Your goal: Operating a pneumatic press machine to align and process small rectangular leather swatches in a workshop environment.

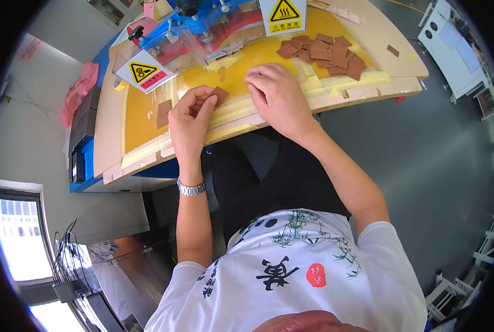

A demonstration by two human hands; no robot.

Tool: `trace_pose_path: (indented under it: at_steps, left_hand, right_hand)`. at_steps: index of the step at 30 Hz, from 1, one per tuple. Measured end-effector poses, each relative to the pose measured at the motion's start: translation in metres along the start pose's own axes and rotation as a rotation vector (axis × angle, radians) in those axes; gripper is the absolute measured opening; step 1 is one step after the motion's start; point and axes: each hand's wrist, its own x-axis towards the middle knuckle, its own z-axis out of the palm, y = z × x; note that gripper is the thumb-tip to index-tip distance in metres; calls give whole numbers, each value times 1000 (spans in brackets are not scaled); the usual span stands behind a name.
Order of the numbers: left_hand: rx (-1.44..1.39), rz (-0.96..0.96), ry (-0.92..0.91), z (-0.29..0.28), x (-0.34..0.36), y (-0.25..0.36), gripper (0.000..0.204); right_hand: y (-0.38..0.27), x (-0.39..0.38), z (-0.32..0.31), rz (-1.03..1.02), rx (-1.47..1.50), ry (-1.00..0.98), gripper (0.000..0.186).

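L. hand (189,113), qty 1: thumb & fingers pinch 1 brown sq. pc. (220,96) by its edge, at or just over yellow work surface (138,131), nr. front rim. R. hand (283,98), qty 1: palm down, fingers loosely curled; can't tell if anything's gripped. Handling (judged): keep pinch light, edge only; lay pc. flat & sq.; fingers clear of blue press (211,25). Count: loose brown pcs. at L. (163,114), 2 or so; overlapped pile at R. (335,53), exact no. can't be told; stray pc. (393,51), 1; warning signs (143,72), 2; wristwatch (192,187), 1.
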Motion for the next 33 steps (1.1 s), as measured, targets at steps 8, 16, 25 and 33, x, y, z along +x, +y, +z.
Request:
trace_pose_path:
  at_steps: [8, 16, 25, 33]
  left_hand:
    - [62, 41, 30, 3, -2, -1, 14]
    - [-4, 52, 1, 4, 0, -6, 13]
    - [-15, 76, 4, 1, -2, -12, 14]
    - [-33, 60, 11, 3, -2, -11, 15]
  right_hand:
    - [8, 13, -6, 193, 381, -65, 19]
    - [75, 90, 28, 959, 1094, -374, 31]
    - [72, 113, 72, 1177, 882, -340, 15]
    - [84, 103, 56, 1125, 830, -344, 11]
